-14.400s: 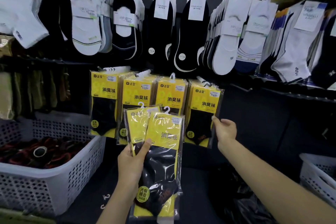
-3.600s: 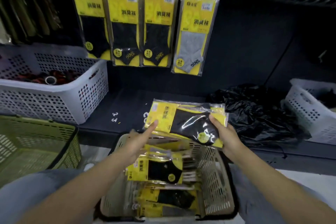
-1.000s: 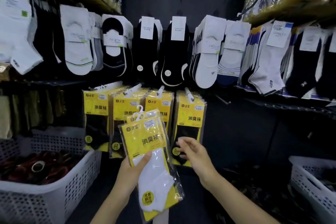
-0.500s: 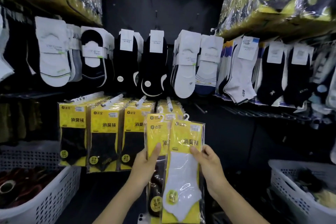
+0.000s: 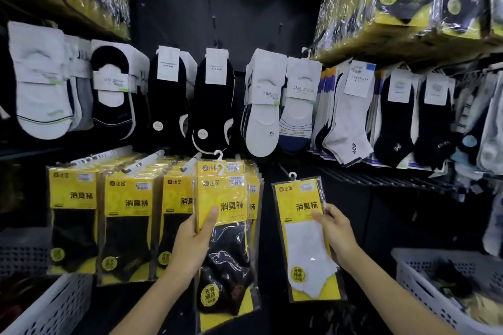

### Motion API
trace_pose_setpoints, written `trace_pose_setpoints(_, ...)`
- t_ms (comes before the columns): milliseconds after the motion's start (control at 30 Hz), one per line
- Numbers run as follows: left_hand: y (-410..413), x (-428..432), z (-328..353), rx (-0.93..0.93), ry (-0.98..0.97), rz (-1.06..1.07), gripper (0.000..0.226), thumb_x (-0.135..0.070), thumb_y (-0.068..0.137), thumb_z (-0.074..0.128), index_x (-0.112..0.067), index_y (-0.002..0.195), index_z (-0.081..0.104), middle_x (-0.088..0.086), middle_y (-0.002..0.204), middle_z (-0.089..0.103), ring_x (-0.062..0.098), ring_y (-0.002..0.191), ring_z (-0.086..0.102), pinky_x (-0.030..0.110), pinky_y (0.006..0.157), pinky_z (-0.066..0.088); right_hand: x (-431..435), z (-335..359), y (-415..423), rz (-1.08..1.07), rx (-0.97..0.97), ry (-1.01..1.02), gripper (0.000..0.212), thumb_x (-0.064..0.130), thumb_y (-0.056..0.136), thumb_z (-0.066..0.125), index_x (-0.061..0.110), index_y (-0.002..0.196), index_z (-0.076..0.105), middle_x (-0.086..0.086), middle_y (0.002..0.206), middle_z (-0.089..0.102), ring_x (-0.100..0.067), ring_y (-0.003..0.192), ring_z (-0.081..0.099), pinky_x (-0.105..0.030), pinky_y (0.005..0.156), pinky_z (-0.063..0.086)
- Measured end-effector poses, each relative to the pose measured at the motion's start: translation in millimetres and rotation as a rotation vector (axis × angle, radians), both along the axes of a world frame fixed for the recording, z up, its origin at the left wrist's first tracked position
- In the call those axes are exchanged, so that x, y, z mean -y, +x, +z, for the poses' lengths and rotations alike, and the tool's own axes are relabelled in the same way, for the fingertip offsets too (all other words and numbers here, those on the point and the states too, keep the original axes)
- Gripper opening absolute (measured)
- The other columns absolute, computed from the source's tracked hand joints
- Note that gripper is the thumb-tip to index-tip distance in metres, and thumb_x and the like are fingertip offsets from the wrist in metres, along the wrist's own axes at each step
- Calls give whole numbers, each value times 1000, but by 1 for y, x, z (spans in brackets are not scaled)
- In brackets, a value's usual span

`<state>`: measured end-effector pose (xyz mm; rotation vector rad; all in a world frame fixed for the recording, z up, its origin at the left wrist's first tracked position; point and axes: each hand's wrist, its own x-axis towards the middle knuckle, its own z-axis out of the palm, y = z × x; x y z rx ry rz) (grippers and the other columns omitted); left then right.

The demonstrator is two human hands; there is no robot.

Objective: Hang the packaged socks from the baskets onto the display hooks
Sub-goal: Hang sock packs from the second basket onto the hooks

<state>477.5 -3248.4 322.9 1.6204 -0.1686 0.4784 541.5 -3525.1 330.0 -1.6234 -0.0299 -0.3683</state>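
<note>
Dark panelling is backing a sock rack (image 5: 381, 178) in a shop corner. Right fingers (image 5: 330, 208) and thumb are pinching the right edge of a white pack (image 5: 304, 236). They are holding it upright in the air, apart from the hanging rows, with its small hook (image 5: 292, 175) pointing up, clear of any peg. The right hand (image 5: 339, 228) is reaching up from the lower right.

Left thumb (image 5: 211, 215) is pressing on the yellow front of a stack (image 5: 226, 239) of black-sock packs, with the other fingers hidden behind it. The left hand (image 5: 194, 243) is gripping the stack upright, overlapping the right end of the lower row.

Just left of the stack, three bunches of yellow packs (image 5: 128, 226) are hanging from white-tipped pegs (image 5: 144, 162) along the rack's lower row. Above them, carded socks (image 5: 215, 100), black and white, are hanging across the upper row. Wrapped bundles (image 5: 408, 3) are sitting on the shelf at the top right corner.

A left basket (image 5: 62, 304) and a right basket (image 5: 424, 294), both white, are standing at the bottom corners, the right one holding dark items too blurred to name.
</note>
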Motion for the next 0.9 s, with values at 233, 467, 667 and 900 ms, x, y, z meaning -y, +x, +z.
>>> trace_pose_setpoints(233,8,-3,-7,-29,-51,34,24,-60,77,47,-44,93,56,-11,74,54,0,64,49,11,58,38,-14,-21,28,-43,-180,148,18,21,89,66,3,92,66,-17,96,71,-27,86,67,-42,76,55)
trace_pose_setpoints(467,-7,8,-14,-83,-148,33,29,-56,72,58,-35,91,64,-19,70,68,-4,66,60,11,61,42,-14,-44,8,-192,-267,357,27,13,89,65,-3,111,60,-20,116,64,-29,101,62,-34,85,49)
trace_pose_setpoints(667,-15,40,-23,-105,-187,-48,24,-44,71,68,-28,89,70,-22,80,72,-9,75,65,4,56,45,-42,-21,-42,181,-168,227,28,34,95,53,12,107,65,-7,105,72,-21,96,69,-27,79,56)
trace_pose_setpoints(900,-14,68,-28,-109,-182,-75,40,-46,62,77,-21,93,71,-7,85,75,6,79,70,15,64,52,-61,-10,-65,244,36,200,29,22,81,70,16,109,66,4,102,74,-9,94,70,-18,71,56)
